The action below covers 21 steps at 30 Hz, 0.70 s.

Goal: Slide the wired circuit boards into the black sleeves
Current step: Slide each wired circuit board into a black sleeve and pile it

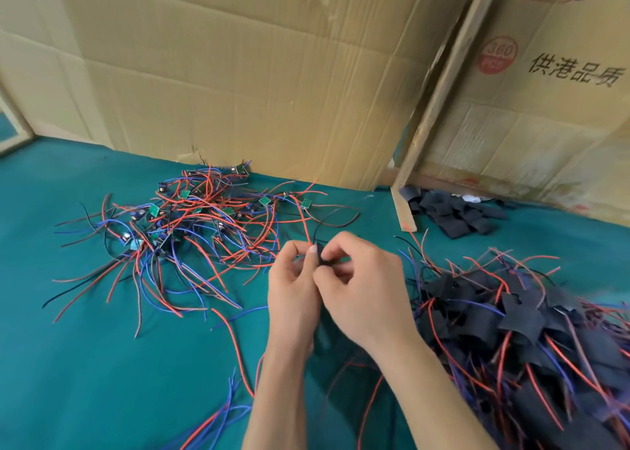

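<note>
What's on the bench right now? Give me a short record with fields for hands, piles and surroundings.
hands: left hand and right hand together pinch one black sleeve, wires sticking out above it
bare boards: tangled pile of wired boards at left
empty sleeves: small heap at back right
finished pile: sleeved boards at right
surface: green cloth
backdrop: cardboard

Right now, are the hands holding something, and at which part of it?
Both hands, left hand and right hand, pinch one small black sleeve between their fingertips. A red wire and a black wire rise from its top. The exact grip points are hidden.
</note>
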{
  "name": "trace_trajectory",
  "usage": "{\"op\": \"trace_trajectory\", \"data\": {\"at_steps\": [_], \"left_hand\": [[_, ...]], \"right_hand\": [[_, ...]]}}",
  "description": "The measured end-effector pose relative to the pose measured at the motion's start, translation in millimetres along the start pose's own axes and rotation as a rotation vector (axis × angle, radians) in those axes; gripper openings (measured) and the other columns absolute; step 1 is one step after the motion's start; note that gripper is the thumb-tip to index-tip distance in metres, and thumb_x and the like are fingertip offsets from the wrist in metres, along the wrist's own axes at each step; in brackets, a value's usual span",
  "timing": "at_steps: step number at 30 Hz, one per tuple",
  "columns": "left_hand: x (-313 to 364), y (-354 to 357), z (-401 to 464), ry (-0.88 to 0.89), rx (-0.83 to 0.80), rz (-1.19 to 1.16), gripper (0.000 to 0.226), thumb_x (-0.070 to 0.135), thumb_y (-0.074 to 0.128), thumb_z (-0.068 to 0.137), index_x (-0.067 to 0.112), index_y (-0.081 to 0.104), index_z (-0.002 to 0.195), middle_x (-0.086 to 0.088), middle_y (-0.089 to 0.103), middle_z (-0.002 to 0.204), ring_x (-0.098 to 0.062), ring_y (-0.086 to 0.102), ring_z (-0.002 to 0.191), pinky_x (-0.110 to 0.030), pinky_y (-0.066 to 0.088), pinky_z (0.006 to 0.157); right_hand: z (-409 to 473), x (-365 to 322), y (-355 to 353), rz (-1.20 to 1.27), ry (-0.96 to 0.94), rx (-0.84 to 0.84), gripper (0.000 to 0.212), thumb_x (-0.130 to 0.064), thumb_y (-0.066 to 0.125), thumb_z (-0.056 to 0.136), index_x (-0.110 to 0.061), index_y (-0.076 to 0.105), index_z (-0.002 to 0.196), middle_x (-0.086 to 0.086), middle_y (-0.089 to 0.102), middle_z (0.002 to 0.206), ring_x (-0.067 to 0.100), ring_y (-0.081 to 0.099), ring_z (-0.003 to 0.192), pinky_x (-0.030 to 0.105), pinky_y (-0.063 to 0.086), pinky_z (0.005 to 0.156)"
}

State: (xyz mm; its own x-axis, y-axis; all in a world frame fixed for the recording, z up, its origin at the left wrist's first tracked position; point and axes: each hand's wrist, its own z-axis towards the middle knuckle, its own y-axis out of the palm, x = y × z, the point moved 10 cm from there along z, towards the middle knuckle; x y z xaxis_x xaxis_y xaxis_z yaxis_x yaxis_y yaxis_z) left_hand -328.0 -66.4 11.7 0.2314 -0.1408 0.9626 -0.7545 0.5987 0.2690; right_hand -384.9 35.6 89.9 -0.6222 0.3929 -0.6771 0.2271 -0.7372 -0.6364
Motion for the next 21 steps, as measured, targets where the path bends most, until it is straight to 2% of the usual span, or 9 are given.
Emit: {"op": "trace_trajectory", "data": {"at_steps": [2, 4, 7, 10, 13, 16, 18, 19, 21], "left_hand": [[3, 5, 0, 0.038, -0.034, 0.030, 0.027, 0.009, 0.054, 0.101, 0.020, 0.055, 0.076, -0.025, 0.063, 0.071, -0.018, 0.050, 0.064, -0.035, 0.038, 0.061], [4, 9, 0, 0.085, -0.058, 0.089, 0.027, 0.005, 0.054, 0.099, 0.019, 0.057, 0.076, -0.010, 0.061, 0.062, -0.016, 0.048, 0.056, -0.032, 0.038, 0.058], [7, 13, -1, 0.126, -0.092, 0.106, 0.015, 0.014, 0.056, 0.095, 0.021, 0.064, 0.084, -0.004, 0.069, 0.067, -0.019, 0.058, 0.060, -0.034, 0.046, 0.060], [10, 20, -3, 0.124, -0.136, 0.032, 0.023, 0.007, 0.054, 0.098, 0.024, 0.069, 0.093, -0.007, 0.076, 0.084, -0.026, 0.072, 0.074, -0.030, 0.057, 0.066], [9, 27, -5, 0.116, -0.194, 0.051, 0.036, 0.000, 0.046, 0.099, 0.027, 0.069, 0.104, -0.004, 0.077, 0.086, -0.028, 0.075, 0.082, -0.034, 0.060, 0.075], [11, 30, -7, 0.158, -0.211, 0.173, 0.039, 0.006, 0.048, 0.086, 0.029, 0.070, 0.108, 0.000, 0.078, 0.086, -0.017, 0.070, 0.079, -0.027, 0.054, 0.072], [13, 26, -6, 0.168, -0.174, 0.174, 0.036, 0.009, 0.050, 0.080, 0.025, 0.073, 0.104, 0.001, 0.078, 0.085, -0.016, 0.070, 0.078, -0.021, 0.052, 0.068], [14, 25, -5, 0.166, -0.162, 0.155, 0.034, 0.010, 0.051, 0.079, 0.022, 0.074, 0.102, -0.001, 0.077, 0.084, -0.019, 0.072, 0.079, -0.023, 0.054, 0.068], [18, 25, -5, 0.186, -0.168, 0.128, 0.023, 0.013, 0.055, 0.084, 0.019, 0.074, 0.095, -0.003, 0.075, 0.079, -0.027, 0.070, 0.076, -0.039, 0.057, 0.075]], "right_hand": [[1, 20, -2, 0.140, 0.166, -0.011, 0.023, -0.041, 0.073, 0.081, -0.020, 0.067, 0.072, -0.011, 0.071, 0.070, 0.007, 0.067, 0.072, 0.029, 0.053, 0.073], [3, 37, -1, 0.264, 0.296, -0.046, 0.026, -0.041, 0.080, 0.079, -0.019, 0.071, 0.070, -0.008, 0.073, 0.073, 0.014, 0.071, 0.078, 0.038, 0.058, 0.081], [0, 52, 6, 0.554, 0.431, -0.073, 0.021, -0.022, 0.087, 0.077, -0.013, 0.071, 0.068, 0.011, 0.076, 0.083, 0.038, 0.074, 0.085, 0.054, 0.060, 0.086], [-5, 59, -3, 0.758, 0.465, 0.040, 0.020, 0.000, 0.083, 0.078, -0.007, 0.066, 0.073, 0.018, 0.073, 0.079, 0.036, 0.073, 0.074, 0.045, 0.065, 0.073], [-4, 56, -26, 0.739, 0.403, 0.188, 0.021, -0.004, 0.084, 0.079, -0.009, 0.065, 0.087, 0.013, 0.076, 0.087, 0.025, 0.075, 0.070, 0.035, 0.062, 0.062], [9, 39, -45, 0.603, 0.262, 0.221, 0.020, -0.015, 0.084, 0.079, -0.021, 0.069, 0.091, 0.001, 0.077, 0.083, 0.018, 0.073, 0.064, 0.044, 0.063, 0.066], [16, 33, -48, 0.574, 0.239, 0.217, 0.016, -0.013, 0.084, 0.080, -0.021, 0.073, 0.088, -0.003, 0.076, 0.080, 0.014, 0.071, 0.063, 0.048, 0.063, 0.068], [19, 32, -46, 0.574, 0.240, 0.197, 0.014, -0.012, 0.084, 0.080, -0.020, 0.074, 0.087, -0.002, 0.076, 0.080, 0.015, 0.071, 0.064, 0.048, 0.063, 0.068], [21, 29, -36, 0.560, 0.228, 0.116, 0.015, -0.014, 0.086, 0.077, -0.020, 0.076, 0.087, -0.002, 0.077, 0.083, 0.019, 0.073, 0.067, 0.041, 0.061, 0.063]]}}
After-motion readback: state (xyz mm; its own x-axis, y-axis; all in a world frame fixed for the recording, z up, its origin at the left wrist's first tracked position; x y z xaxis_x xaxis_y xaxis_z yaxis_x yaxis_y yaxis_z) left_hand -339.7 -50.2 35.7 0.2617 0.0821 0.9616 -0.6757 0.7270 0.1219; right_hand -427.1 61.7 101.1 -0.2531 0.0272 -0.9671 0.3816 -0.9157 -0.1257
